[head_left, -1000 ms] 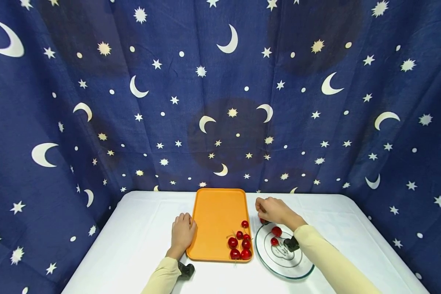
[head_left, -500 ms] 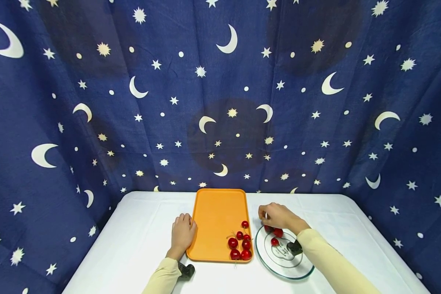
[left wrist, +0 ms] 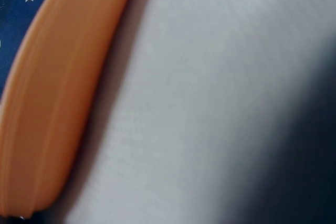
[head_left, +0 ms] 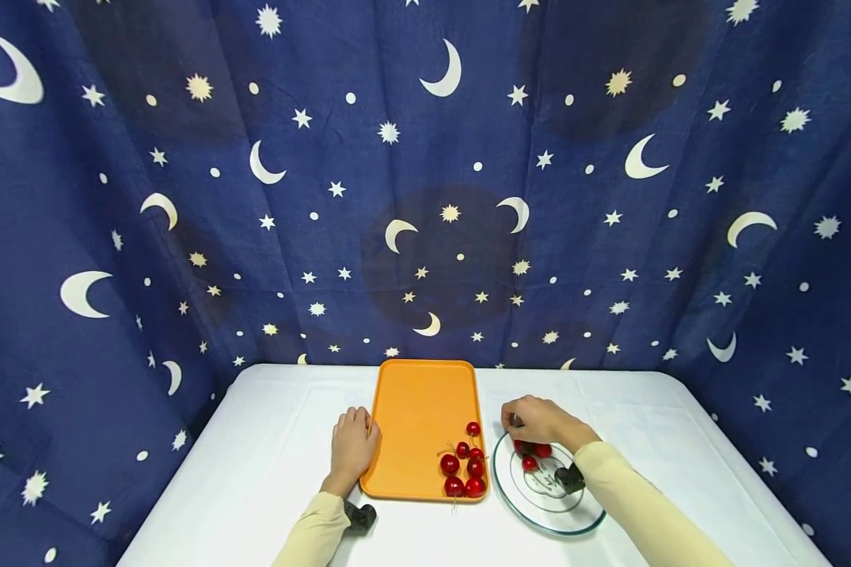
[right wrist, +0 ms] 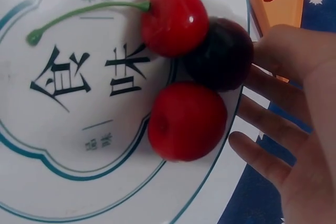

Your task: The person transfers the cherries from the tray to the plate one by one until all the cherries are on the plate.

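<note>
My left hand (head_left: pixel 352 449) rests at the left rim of an orange tray (head_left: pixel 414 409), thumb at the edge and fingers loosely bent. Only the tray's side wall shows in the left wrist view. My right hand (head_left: pixel 536 417) hovers over the far left edge of a round white plate (head_left: pixel 570 516) with a green rim and Chinese lettering. In the right wrist view its fingers spread loosely beside a dark red cherry (right wrist: pixel 223 56), which hides one fingertip. Against that lie a bright red cherry with a green stem (right wrist: pixel 176 22) and a stemless red cherry (right wrist: pixel 186 121).
Several red cherries (head_left: pixel 454 487) lie in the tray's near right corner, some with stems. Tray and plate stand side by side on a white tablecloth (head_left: pixel 276 441). A dark blue curtain (head_left: pixel 312 157) with moons and stars hangs behind.
The right hand has come from beyond the plate's far left edge to over the plate, and the dark cherry has shifted in beside the other two. The left hand stays put.
</note>
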### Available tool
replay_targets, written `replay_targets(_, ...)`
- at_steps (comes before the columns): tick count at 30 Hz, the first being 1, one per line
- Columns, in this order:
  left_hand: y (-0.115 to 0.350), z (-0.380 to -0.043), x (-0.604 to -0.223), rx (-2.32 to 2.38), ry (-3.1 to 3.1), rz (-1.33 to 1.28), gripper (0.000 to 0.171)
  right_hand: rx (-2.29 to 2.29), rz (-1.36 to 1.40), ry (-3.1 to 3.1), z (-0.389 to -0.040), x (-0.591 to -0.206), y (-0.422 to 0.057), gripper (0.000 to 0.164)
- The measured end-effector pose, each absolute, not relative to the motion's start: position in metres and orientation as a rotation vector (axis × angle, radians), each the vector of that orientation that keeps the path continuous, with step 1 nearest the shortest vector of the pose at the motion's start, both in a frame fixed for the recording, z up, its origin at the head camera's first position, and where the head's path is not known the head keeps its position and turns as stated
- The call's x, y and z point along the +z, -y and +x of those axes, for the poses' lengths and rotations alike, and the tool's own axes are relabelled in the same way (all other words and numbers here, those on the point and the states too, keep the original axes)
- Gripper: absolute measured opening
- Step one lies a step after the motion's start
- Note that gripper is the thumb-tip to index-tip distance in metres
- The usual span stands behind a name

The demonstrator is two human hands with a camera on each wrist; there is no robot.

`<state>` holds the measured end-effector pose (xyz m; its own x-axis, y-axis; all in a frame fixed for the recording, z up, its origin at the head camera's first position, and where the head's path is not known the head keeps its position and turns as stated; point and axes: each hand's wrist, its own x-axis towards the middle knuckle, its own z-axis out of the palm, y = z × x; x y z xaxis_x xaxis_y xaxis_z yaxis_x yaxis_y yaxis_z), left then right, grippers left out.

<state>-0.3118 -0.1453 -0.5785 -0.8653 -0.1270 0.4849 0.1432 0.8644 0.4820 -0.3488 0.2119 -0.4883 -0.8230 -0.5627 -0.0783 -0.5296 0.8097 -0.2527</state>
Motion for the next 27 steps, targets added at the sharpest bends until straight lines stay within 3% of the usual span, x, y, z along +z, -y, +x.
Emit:
replay_targets(7,0.147,-0.315,-0.58,-0.71,2.577,0.018,0.021,-0.342,-0.934,-2.891,-0.351,-0.49,-0.209,0.007)
replay_targets(27,0.147,-0.314,-0.583,-0.688,2.517,-0.005,0.02,-0.337,-1.408,-2.838,-0.351,-0.493,-0.173,0.029)
